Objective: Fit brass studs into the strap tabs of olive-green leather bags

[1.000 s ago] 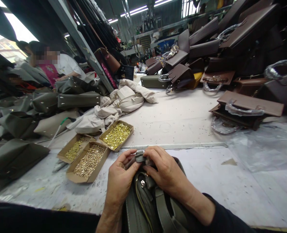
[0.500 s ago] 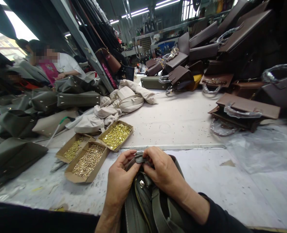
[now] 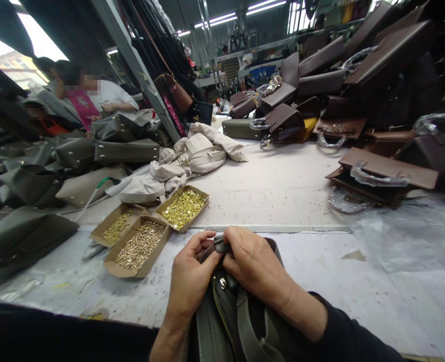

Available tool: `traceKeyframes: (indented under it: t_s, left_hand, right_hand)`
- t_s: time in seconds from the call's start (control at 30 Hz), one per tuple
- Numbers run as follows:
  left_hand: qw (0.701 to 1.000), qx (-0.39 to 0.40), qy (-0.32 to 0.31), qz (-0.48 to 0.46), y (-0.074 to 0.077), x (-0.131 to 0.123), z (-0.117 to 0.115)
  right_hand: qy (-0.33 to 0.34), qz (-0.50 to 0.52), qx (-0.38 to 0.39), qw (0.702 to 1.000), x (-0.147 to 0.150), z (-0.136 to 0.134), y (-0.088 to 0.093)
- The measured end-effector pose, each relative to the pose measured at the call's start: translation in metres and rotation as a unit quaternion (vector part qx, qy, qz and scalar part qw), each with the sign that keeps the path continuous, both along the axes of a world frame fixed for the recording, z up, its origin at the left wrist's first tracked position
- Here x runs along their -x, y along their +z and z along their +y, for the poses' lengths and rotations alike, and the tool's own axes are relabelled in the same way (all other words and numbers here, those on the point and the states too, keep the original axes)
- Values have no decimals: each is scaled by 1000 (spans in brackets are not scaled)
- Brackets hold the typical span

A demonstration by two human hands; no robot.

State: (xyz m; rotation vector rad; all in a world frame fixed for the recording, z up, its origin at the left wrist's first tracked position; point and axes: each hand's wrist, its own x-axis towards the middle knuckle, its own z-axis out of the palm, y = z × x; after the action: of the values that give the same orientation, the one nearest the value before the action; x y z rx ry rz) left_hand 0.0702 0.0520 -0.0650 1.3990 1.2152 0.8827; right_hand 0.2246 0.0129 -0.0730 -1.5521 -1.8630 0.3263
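Note:
A dark olive-grey bag (image 3: 222, 327) with a gold zip rests at the table's front edge, its top toward the far side. My left hand (image 3: 190, 274) grips the bag's upper edge from the left, thumb and fingers closing on it. From the right, my right hand (image 3: 256, 266) pinches a small folded strap tab (image 3: 221, 244) at the bag's top. Both hands' fingertips meet around that tab, and some are hidden behind it. Below them shows a shiny metal zip pull (image 3: 223, 282). A loop of strap (image 3: 247, 322) hangs under my right wrist.
Cardboard trays of small gold metal pieces (image 3: 141, 246) stand left of my hands, one tray (image 3: 207, 202) farther back. Beige bags (image 3: 207, 158) lie beyond. Olive bags (image 3: 126, 151) pile at left, brown handbags (image 3: 388, 168) at right, near clear plastic (image 3: 399, 236). Co-workers (image 3: 109, 95) are at far left.
The view has shifted slightly, so the scene sits a little farther right. Both hands keep their hold on the bag, and the tab has turned slightly between the fingers.

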Motion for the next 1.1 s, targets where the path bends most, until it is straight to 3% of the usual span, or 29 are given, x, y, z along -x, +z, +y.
traceKeyframes:
  t_s: [0.27, 0.6, 0.77, 0.93, 1.1]
  left_hand:
    - [999, 26, 7, -20, -3, -1, 0]
    - [1000, -2, -29, -3, 0, 1, 2]
    - [1000, 9, -7, 8, 0, -2, 4]
    - [999, 23, -26, -2, -3, -3, 8]
    - [998, 50, -18, -13, -2, -3, 10]
  right_hand:
    - [44, 111, 49, 992, -7, 6, 0]
    - [41, -85, 18, 995, 1, 5, 10]
    - [41, 29, 18, 999, 0, 5, 0]
    - [34, 182, 94, 978, -8, 12, -15]
    - [67, 184, 116, 974, -18, 12, -15]
